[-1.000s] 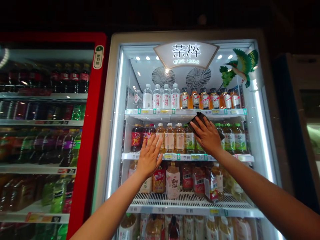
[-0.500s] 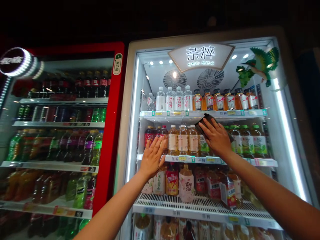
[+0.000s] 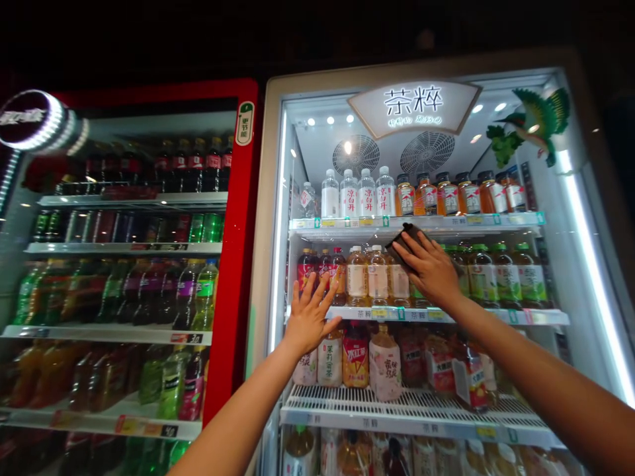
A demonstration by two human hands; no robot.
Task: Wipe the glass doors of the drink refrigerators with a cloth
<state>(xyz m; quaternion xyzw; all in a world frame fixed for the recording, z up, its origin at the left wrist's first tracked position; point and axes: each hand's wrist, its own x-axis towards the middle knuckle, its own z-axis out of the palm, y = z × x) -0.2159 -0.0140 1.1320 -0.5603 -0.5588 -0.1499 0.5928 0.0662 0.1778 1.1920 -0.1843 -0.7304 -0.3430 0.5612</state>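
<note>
A red-framed cooler [image 3: 237, 218] stands at nine o'clock. At six, the left hand [image 3: 311, 320] spreads its fingers before a lit cooler [image 3: 268, 165]. At three, a dark cloth [image 3: 411, 231] lies beneath the right hand [image 3: 430, 272], fingers extended flat across it.

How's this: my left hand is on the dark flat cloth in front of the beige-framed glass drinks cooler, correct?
Wrong hand: the head view shows your right hand on the dark flat cloth in front of the beige-framed glass drinks cooler.
</note>
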